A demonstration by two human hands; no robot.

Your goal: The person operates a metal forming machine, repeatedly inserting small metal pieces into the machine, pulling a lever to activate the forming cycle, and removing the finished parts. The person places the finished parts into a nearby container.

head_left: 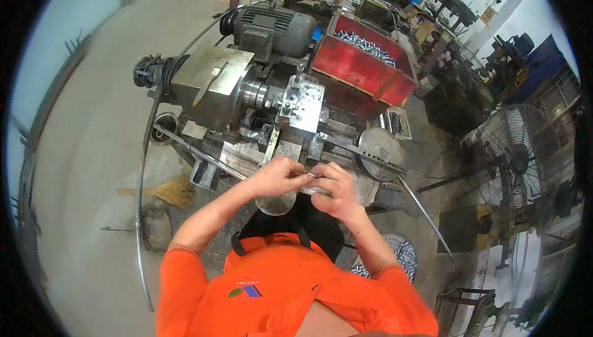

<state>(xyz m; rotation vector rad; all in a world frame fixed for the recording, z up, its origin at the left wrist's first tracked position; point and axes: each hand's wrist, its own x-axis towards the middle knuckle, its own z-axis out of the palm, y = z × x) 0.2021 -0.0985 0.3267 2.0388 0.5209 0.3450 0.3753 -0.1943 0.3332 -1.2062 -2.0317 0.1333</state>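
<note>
1. Hands: the left hand and right hand meet in front of the body, fingers drawn narrow, fingertips closed about a small metal piece between them.
2. Position of piece: at the fingertips, just short of the machine's near side. Mostly covered by fingers; the visible part appears to run roughly left to right, but its full axis cannot be confirmed.
3. Principal relation: the machine's spindle nose lies ahead of the hands and to their left, its axis running roughly left to right. The left hand is the nearer to it.
4. Intervening items: the tool block stands ahead of the fingertips, to the right of the spindle nose. A perforated flat bar slants away to the right, nearer the right hand.
5. Below the left hand: a round metal plate, partly hidden; contact cannot be judged.
6. Surroundings: a motor behind the spindle; a red box of metal parts beyond the tool block; a long rod reaching toward the left forearm; a broom on the floor at left; a caged fan well apart at right.
</note>
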